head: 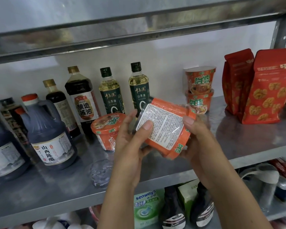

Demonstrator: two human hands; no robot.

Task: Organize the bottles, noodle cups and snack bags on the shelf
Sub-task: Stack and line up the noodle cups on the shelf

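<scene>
My left hand (130, 144) and my right hand (198, 138) both grip an orange noodle cup (165, 128), tilted on its side above the steel shelf (155, 169), its printed label facing me. Another noodle cup (106, 129) stands upright on the shelf just left of my left hand. Two more cups (200, 90) are stacked at the back right. Two red snack bags (257, 86) stand at the far right. Along the back left stand two oil bottles (124, 91), soy sauce bottles (82, 96) and large vinegar jugs (46, 133).
An upper shelf (106, 35) runs overhead. On the lower shelf sit a green detergent pack (147, 207), dark bottles (172, 210) and metal kitchenware (262, 182). A steel upright (281, 30) stands at the right rear.
</scene>
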